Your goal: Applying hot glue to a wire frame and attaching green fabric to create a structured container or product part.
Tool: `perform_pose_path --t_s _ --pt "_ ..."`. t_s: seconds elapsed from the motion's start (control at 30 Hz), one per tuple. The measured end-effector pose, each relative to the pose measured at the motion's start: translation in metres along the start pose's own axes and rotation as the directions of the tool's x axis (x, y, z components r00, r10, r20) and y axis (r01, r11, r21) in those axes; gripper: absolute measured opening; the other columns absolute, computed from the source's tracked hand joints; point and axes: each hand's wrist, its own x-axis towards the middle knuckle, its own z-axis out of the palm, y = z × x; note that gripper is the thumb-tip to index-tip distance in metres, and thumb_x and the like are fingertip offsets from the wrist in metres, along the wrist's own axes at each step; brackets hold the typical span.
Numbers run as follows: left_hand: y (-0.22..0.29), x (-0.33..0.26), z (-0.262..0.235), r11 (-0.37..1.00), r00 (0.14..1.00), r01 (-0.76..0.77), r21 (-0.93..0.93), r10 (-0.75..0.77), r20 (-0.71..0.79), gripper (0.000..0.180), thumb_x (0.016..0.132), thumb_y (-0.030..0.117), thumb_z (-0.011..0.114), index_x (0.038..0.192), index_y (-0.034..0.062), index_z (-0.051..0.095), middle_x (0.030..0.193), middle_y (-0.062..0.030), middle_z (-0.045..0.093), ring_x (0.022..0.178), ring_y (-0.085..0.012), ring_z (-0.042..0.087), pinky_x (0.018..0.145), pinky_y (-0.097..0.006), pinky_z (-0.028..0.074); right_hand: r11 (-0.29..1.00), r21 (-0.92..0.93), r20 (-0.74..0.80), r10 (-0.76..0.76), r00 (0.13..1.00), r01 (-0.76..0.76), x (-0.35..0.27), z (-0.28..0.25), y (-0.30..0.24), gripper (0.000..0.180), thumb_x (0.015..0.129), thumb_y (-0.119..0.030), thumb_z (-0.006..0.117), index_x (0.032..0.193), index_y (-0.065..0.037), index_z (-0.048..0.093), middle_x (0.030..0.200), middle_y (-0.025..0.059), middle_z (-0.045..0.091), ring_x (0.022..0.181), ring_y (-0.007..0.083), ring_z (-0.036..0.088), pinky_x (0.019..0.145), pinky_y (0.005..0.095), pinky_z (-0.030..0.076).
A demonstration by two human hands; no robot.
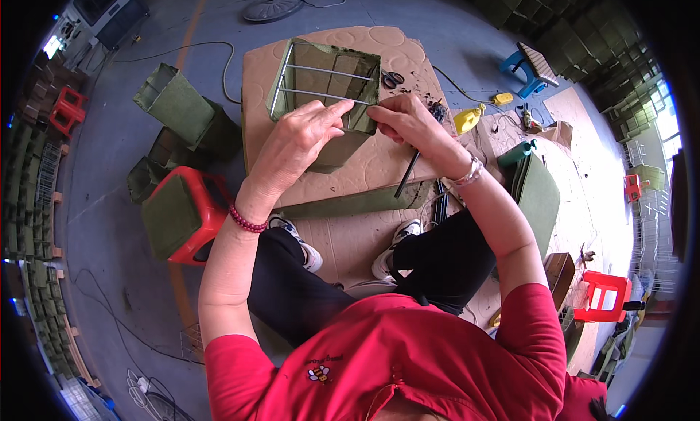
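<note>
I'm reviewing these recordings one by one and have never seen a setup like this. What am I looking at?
There is no machine here: a person is working with two bare hands. The single picture comes from a fisheye camera worn on their head, looking down, so straight edges bend near the rim, and its left is the person's left.

On a cardboard-covered surface sits a green box with a grey wire frame across its opening. The left hand and right hand meet at the frame's near right side, fingers bent; exactly what they pinch is hidden. Scissors lie beyond the right hand, and a black rod slants below it.
</note>
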Motion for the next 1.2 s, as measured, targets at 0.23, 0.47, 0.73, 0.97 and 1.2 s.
perform_pose_path --t_s 0.23,0.47,0.73,0.97,1.2 --pt "0.003 -0.005 0.004 0.999 1.0 0.022 0.027 -0.022 -0.003 0.051 0.079 -0.004 0.072 0.127 0.0069 0.061 0.084 -0.0087 0.065 0.077 -0.0213 0.067 0.069 -0.035 0.055 0.985 -0.151 -0.128 -0.104 0.986 0.084 0.003 0.014 -0.007 0.042 0.091 -0.026 0.059 0.056 -0.004 0.056 0.052 0.0017 0.053 0.05 0.0059 0.047 0.047 0.0254 0.037" --pt "0.005 -0.001 0.008 0.999 0.999 -0.022 0.023 0.023 -0.026 0.05 0.078 -0.003 0.073 0.126 0.007 0.061 0.085 -0.0089 0.065 0.078 -0.0218 0.067 0.069 -0.035 0.055 0.971 0.21 0.089 0.095 0.991 -0.112 -0.012 0.017 0.002 0.043 0.095 -0.023 0.055 0.055 -0.005 0.053 0.049 -0.0009 0.047 0.043 0.0064 0.04 0.041 0.0276 0.03" --pt "0.005 -0.008 0.003 0.999 1.0 0.013 0.036 -0.013 -0.016 0.046 0.079 -0.003 0.071 0.124 0.0006 0.06 0.086 -0.0142 0.064 0.079 -0.028 0.065 0.071 -0.04 0.054 0.624 -0.69 -0.119 -0.598 0.793 0.367 -0.03 0.026 -0.018 0.029 0.088 -0.024 0.069 0.071 -0.003 0.06 0.064 0.0083 0.058 0.056 0.0226 0.055 0.051 0.0357 0.045" --pt "0.002 -0.004 0.005 0.999 0.999 0.042 -0.001 -0.042 -0.02 0.05 0.079 -0.005 0.071 0.127 0.0056 0.061 0.087 -0.0106 0.067 0.08 -0.0233 0.068 0.072 -0.035 0.056 0.469 -0.717 0.008 -0.734 0.679 0.515 -0.032 0.045 -0.001 0.019 0.071 -0.003 0.062 0.091 -0.002 0.061 0.087 0.0093 0.057 0.088 0.0263 0.059 0.068 0.0376 0.054" --pt "-0.002 0.003 -0.012 0.998 0.99 -0.007 0.058 0.016 -0.143 0.046 0.08 -0.006 0.07 0.124 0.0052 0.063 0.095 -0.0108 0.069 0.086 -0.0235 0.07 0.075 -0.033 0.057 0.413 -0.774 0.035 -0.729 0.684 0.48 -0.018 0.026 -0.006 0.01 0.078 -0.006 0.061 0.088 -0.003 0.06 0.082 0.0082 0.057 0.087 0.0255 0.059 0.068 0.0369 0.053"
